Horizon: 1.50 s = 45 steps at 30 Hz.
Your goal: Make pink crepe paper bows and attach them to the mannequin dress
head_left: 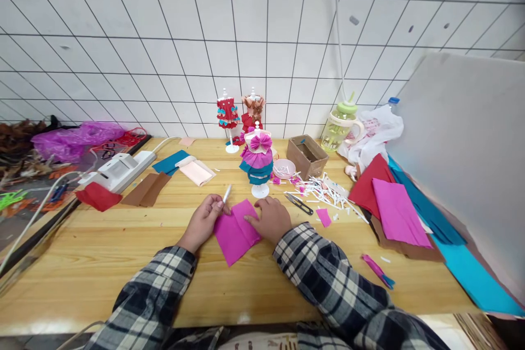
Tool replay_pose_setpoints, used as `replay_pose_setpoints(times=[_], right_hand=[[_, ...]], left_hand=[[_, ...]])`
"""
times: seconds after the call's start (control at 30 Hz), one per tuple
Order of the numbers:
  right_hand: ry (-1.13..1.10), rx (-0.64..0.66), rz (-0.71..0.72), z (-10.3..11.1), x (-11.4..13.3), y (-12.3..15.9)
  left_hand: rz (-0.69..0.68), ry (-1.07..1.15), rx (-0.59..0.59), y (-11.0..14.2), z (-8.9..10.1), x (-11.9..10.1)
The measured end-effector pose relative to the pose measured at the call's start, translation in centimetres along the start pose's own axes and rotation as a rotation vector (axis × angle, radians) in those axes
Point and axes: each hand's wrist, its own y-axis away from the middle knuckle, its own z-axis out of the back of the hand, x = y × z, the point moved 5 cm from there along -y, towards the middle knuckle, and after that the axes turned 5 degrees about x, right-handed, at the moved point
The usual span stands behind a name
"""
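Observation:
A folded sheet of magenta crepe paper (234,239) lies on the wooden table between my two hands. My left hand (202,224) is closed on a slim white stick (227,193) pointing up and away, with its fingertips at the sheet's left edge. On the sheet's right side rests my right hand (274,220), its thumb on the paper and its fingers curled at the upper edge. Just beyond stands a small dress form (260,191) wearing a magenta and teal paper dress. Thread snips (299,203) lie right of my right hand.
Two more dressed forms (227,112) stand behind. White paper sticks (328,191) are heaped by a cardboard box (307,156) and a pink bowl (284,168). Coloured crepe sheets (400,213) lie at right, near a drink bottle (340,126). A power strip (118,169) sits at left.

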Motion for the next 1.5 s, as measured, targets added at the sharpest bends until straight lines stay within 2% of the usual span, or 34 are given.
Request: replay_pose_setpoints(times=[0.1, 0.17, 0.2, 0.23, 0.27, 0.3, 0.33, 0.37, 0.43, 0.53, 0.63, 0.73, 0.8, 0.93, 1.03, 1.13, 1.23, 1.33, 1.4, 1.5], right_hand=[[-0.035, 0.142, -0.010, -1.0, -0.2, -0.3], [-0.137, 0.152, 0.018, -0.8, -0.2, -0.4], [-0.204, 0.134, 0.061, -0.4, -0.1, -0.4], [-0.285, 0.120, 0.123, 0.0, 0.2, -0.3], [-0.383, 0.123, 0.196, 0.3, 0.7, 0.0], [-0.496, 0.145, 0.259, 0.6, 1.1, 0.3], [-0.626, 0.189, 0.301, 0.8, 1.5, 0.7], [-0.757, 0.230, 0.318, 0.9, 1.7, 1.0], [-0.987, 0.267, 0.325, 1.4, 1.9, 1.4], [-1.230, 0.204, 0.277, 2.2, 0.9, 1.2], [-1.313, 0.064, 0.177, 2.9, -1.7, 0.4], [-1.140, 0.002, 0.097, 3.2, -4.6, -0.3], [-0.863, -0.013, 0.072, 3.5, -6.1, -0.5], [-0.123, -0.021, -0.005, 4.0, -7.6, -0.5], [0.188, 0.046, -0.119, 4.0, -8.1, -0.2], [0.282, 0.107, -0.174, 4.2, -8.6, -0.1], [0.307, 0.126, -0.263, 5.0, -9.7, 0.0], [0.329, 0.208, -0.343, 5.4, -10.7, 0.1], [0.311, 0.257, -0.312, 5.3, -10.6, 0.2], [0.228, 0.244, -0.176, 5.4, -9.3, 0.2]], left_hand=[[0.048, -0.369, -0.159, 0.0, 2.4, 0.9], [0.000, -0.579, -0.259, 0.2, 3.7, 0.6], [-0.043, -0.609, -0.336, 0.5, 4.3, 0.2], [-0.094, -0.576, -0.353, 0.7, 4.4, -0.4], [-0.149, -0.483, -0.301, 0.8, 4.1, -1.0], [-0.200, -0.343, -0.170, 0.7, 3.2, -1.7], [-0.240, -0.173, 0.046, 0.6, 1.8, -2.5], [-0.267, -0.015, 0.213, 0.5, 0.5, -3.4], [-0.233, 0.178, 0.426, 0.0, -1.7, -4.7], [-0.159, 0.336, 0.613, -1.0, -4.2, -5.4], [-0.018, 0.404, 0.730, -1.5, -5.6, -4.4], [0.083, 0.470, 0.750, -1.5, -5.8, -3.1], [0.116, 0.555, 0.709, -1.3, -5.6, -2.4], [0.176, 0.680, 0.526, -1.1, -4.9, -0.9], [0.187, 0.697, 0.388, -0.7, -4.3, -0.3], [0.167, 0.733, 0.314, -0.3, -3.8, -0.6], [0.178, 0.690, 0.329, -0.1, -3.9, -1.0], [0.172, 0.652, 0.346, 0.0, -4.4, -1.1], [0.175, 0.652, 0.351, -0.1, -4.6, -1.1], [0.241, 0.701, 0.370, -0.1, -4.7, -0.8]])
